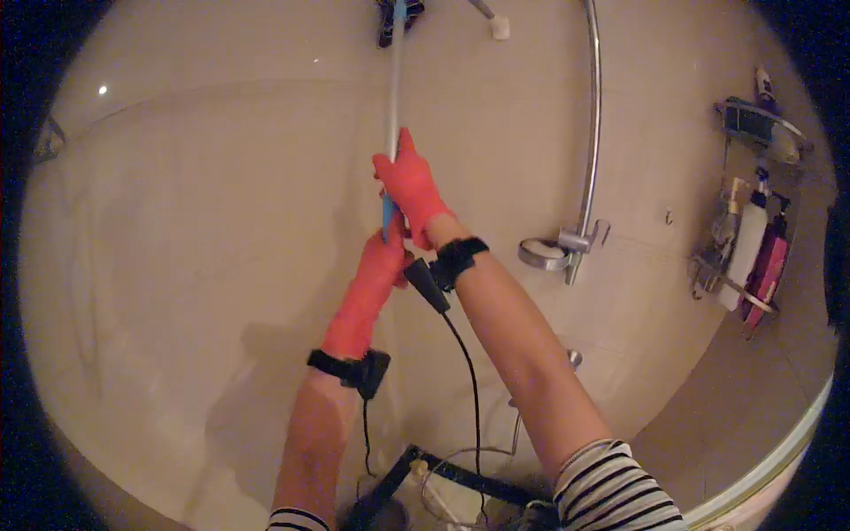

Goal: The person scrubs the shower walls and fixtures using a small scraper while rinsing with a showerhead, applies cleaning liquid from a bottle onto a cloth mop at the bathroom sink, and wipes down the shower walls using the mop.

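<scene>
A long pale pole (pixel 395 102) with blue parts is held nearly upright in front of the shower wall. Its dark head (pixel 387 25) lies at the top edge, partly cut off, so I cannot tell its exact kind. My right hand (pixel 412 188), in a red rubber glove, is wrapped around the pole above its blue lower end. Just below, my left hand (pixel 382 258), gloved in the same red, is closed around the bottom of the pole; some of its fingers are hidden. Black straps with small boxes and cables sit on both wrists.
A chrome shower rail (pixel 591 124) runs down the wall at right, with a round soap dish (pixel 543 254) beside it. Wire corner shelves hold several bottles (pixel 746 248). Low down, a dark-framed stand (pixel 478 478) and a hose (pixel 516 434) are near my arms.
</scene>
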Demonstrator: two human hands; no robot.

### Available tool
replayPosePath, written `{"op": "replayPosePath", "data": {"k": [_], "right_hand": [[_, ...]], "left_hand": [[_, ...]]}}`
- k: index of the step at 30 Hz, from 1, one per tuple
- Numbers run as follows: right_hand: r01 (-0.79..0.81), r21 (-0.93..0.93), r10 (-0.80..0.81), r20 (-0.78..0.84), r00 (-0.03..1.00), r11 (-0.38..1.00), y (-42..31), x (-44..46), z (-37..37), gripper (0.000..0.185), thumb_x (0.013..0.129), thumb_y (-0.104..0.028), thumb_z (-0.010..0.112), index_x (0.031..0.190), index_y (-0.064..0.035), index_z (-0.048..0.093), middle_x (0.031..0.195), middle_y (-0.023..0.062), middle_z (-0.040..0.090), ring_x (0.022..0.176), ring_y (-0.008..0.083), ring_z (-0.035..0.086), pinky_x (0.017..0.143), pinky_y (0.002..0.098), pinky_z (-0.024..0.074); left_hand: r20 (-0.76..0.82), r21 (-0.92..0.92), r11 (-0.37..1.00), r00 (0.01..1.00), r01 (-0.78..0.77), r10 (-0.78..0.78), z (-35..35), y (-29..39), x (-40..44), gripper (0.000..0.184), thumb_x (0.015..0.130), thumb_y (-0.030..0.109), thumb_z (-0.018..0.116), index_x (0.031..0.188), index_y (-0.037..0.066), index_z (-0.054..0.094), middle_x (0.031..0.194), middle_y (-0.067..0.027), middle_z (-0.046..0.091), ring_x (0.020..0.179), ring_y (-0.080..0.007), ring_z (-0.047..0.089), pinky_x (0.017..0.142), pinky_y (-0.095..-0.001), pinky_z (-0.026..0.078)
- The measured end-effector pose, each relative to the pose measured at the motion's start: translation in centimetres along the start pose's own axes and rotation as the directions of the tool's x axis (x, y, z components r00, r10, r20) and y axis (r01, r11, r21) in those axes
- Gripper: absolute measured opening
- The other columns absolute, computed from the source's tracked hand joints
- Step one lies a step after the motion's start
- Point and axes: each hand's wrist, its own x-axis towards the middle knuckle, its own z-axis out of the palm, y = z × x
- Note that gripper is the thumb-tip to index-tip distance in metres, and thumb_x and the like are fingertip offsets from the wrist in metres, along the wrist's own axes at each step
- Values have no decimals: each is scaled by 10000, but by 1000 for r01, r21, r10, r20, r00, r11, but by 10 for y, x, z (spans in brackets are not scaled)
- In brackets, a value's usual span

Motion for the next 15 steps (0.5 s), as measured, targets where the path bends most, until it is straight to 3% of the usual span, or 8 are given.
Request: {"op": "replayPosePath", "data": {"k": [4,5,7,8,9,10,14,15], "right_hand": [[-185,349,134,167,977,919,71,-145,19,677,799,-146,607,1365,-23,256,707,76,575,542,139,543,466,291,476],[-236,348,174,198,964,907,104,-198,32,638,788,-159,628,1323,-5,318,739,75,580,580,133,552,507,289,488],[-476,99,432,290,854,874,114,-316,37,654,751,-221,689,1275,14,376,882,119,630,697,181,606,643,350,514],[-514,228,428,337,839,827,137,-378,51,638,729,-279,724,1221,19,448,882,134,642,729,191,618,682,359,514],[-609,13,530,476,701,793,103,-410,33,605,708,-348,745,1150,3,527,846,117,647,740,191,619,692,331,514],[-691,95,543,545,639,716,158,-494,69,566,708,-400,736,1092,-17,575,836,95,652,740,193,620,674,317,511],[-897,2,669,665,332,443,122,-592,68,447,790,-437,652,1038,-69,604,872,44,647,822,160,604,734,295,481],[-971,57,638,745,196,232,132,-596,72,421,807,-439,633,1011,-72,607,869,33,641,835,151,593,751,282,465]], "left_hand": [[-5,104,988,994,112,-112,7,-137,-107,436,907,496,411,842,86,545,548,-20,486,417,-154,463,397,-308,358],[-74,176,984,997,7,6,9,-204,-147,375,907,411,457,856,50,544,612,-77,536,518,-192,528,467,-354,412],[-136,362,909,976,207,-168,-3,-306,-245,355,881,369,493,937,21,540,779,-199,595,707,-352,590,620,-432,476],[-128,423,856,955,298,-269,-12,-337,-300,371,867,380,515,976,26,539,836,-242,604,760,-422,596,661,-449,493],[-109,456,821,937,344,-333,-17,-347,-344,358,865,371,518,997,37,521,843,-238,605,755,-416,596,657,-446,493],[-106,477,799,926,367,-362,-22,-341,-373,349,863,361,521,1017,49,504,851,-233,607,749,-410,597,653,-443,494],[-116,492,789,926,368,-359,-25,-313,-403,348,854,323,532,1097,94,433,880,-216,613,725,-387,599,637,-432,496],[-114,493,794,931,357,-348,-26,-307,-402,357,852,314,534,1117,105,416,888,-212,614,719,-381,599,633,-429,497]]}}
